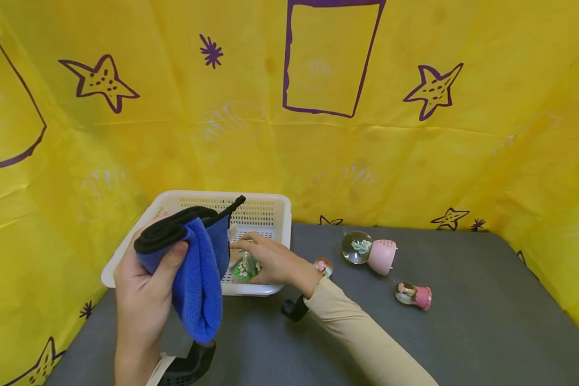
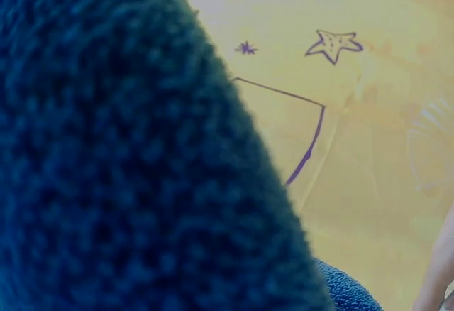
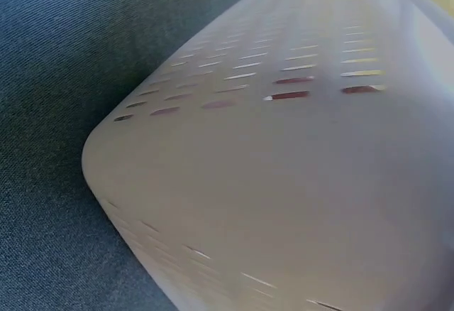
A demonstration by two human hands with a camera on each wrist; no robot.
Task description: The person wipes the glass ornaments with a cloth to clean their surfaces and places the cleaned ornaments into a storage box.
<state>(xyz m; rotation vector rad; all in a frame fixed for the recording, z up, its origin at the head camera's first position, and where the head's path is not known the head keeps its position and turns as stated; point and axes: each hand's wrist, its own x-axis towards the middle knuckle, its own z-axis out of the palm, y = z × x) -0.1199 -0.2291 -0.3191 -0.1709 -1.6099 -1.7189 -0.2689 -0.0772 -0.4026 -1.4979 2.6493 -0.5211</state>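
My left hand grips a folded blue cloth with black edging, thumb on top, raised before the white plastic basket. In the left wrist view the cloth fills much of the picture. Reaching over the basket's front right rim, my right hand has its fingers curled round a small snow globe with a green, flower-dotted base, inside the basket. The cloth covers part of the basket's inside. The right wrist view shows only the basket's slotted outer wall.
Right of the basket, on the grey table, lie a large snow globe with a pink base and a small one with a pink base. Another small globe is partly behind my right wrist. A yellow patterned sheet encloses the table.
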